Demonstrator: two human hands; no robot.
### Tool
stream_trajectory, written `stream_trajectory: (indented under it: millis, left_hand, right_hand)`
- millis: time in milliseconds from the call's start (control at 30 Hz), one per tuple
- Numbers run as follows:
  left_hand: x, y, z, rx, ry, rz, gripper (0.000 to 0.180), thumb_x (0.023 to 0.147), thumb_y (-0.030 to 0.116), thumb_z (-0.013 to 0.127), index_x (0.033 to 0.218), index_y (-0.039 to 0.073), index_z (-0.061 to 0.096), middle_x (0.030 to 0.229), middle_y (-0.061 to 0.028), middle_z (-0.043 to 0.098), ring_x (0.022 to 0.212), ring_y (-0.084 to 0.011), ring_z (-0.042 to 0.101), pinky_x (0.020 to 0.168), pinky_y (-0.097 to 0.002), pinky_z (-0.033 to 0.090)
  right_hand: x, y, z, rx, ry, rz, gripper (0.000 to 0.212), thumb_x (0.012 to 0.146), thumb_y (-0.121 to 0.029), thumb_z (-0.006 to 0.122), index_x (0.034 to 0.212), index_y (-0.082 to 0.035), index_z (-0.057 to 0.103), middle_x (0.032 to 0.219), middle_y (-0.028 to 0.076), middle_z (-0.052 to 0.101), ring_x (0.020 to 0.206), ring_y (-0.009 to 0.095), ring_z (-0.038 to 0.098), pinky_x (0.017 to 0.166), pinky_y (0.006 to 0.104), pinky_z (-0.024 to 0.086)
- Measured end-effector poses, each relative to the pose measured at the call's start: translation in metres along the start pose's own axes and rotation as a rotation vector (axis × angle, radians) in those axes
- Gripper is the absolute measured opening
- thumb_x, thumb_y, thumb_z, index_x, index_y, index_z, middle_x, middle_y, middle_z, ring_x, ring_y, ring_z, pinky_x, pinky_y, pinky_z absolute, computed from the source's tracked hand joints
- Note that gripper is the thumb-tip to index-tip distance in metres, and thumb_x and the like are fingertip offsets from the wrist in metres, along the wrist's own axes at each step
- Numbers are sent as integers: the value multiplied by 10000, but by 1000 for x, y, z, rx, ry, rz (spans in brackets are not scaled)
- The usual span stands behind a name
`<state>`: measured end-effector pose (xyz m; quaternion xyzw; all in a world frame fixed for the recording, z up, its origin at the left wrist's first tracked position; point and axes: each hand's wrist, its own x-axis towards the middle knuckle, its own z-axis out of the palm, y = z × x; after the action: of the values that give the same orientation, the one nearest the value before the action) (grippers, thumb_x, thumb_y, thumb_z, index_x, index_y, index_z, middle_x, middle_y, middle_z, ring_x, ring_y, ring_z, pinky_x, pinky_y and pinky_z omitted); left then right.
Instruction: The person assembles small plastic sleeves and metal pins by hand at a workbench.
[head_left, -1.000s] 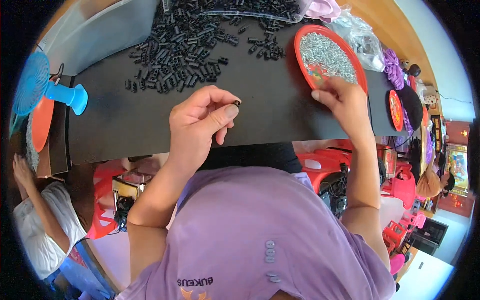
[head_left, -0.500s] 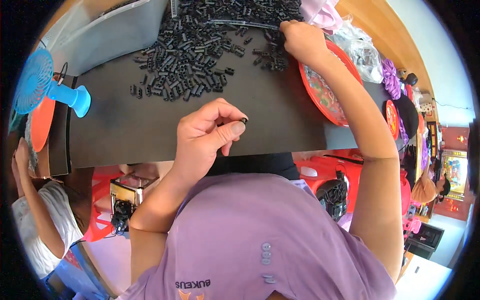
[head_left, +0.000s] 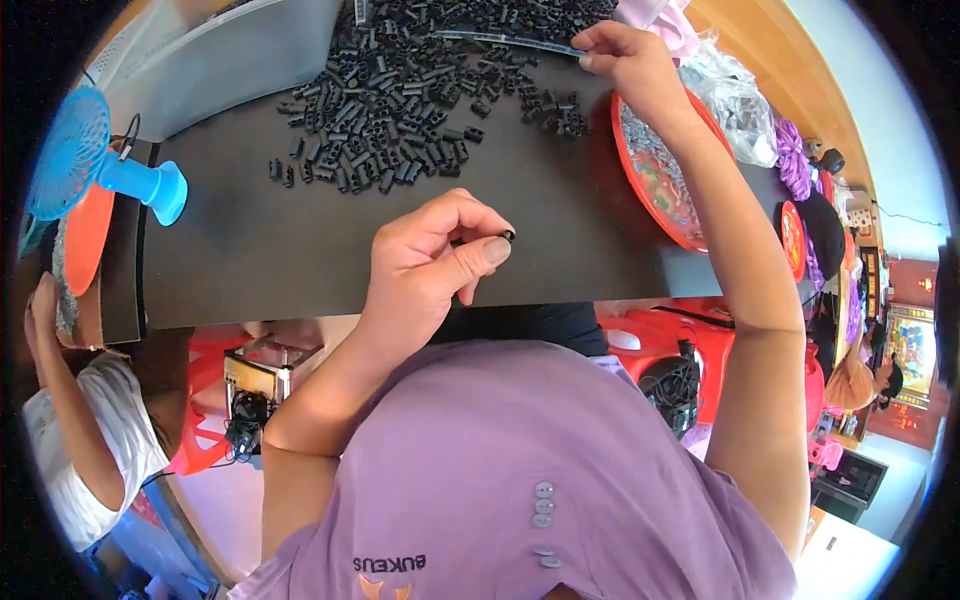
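My left hand (head_left: 435,262) is closed in a pinch above the near part of the dark table. Between its thumb and forefinger sits a small black piece (head_left: 508,236), mostly hidden by the fingertips. Farther off to the right, my right hand (head_left: 640,78) pinches the right end of a thin, translucent, ruler-like strip (head_left: 510,42). This strip lies across a wide heap of small black tubular plastic pieces (head_left: 385,130) at the back of the table. A small cluster of the same pieces (head_left: 555,115) lies below my right hand.
A translucent bin (head_left: 230,70) and a blue fan (head_left: 150,185) stand at the left. Under my right forearm is a red-rimmed round tray (head_left: 690,243) with small grey bits. Clear plastic bags (head_left: 735,110) lie beyond it. Another person's arm (head_left: 75,420) shows at the far left.
The whole view has shifted slightly. My right hand has moved a little to the right, drawing the strip with it, and its pinch shows more plainly. My left hand keeps its pinch.
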<state>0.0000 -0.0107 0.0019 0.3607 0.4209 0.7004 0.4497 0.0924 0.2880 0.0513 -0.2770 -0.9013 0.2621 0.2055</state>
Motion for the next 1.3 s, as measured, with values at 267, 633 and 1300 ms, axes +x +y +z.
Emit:
stream_trajectory:
  millis: [267,633,1300]
  left_hand:
    - [0,0,1,45,21,-18,63,869,21,633,912,-25,634,823,-58,574,602,-77,509,466,-192,390]
    - [-2,-1,4,33,32,-12,34,869,4,636,902,-4,632,753,-11,553,542,-47,477,457,-189,388]
    - [-3,-3,2,33,25,-7,24,877,16,632,899,9,634,724,-6,554,531,-47,474,455,-194,380]
  right_hand:
    - [1,-14,9,-133,-106,-157,190,776,-109,662,952,-43,687,825,108,685,768,218,642,733,334,502]
    - [14,-22,40,-331,-139,-347,181,735,-130,638,902,-86,692,848,145,687,851,342,658,763,448,520]
    - [26,-34,49,-485,-174,-303,141,723,-84,617,845,-30,664,825,153,676,819,339,652,738,420,513]
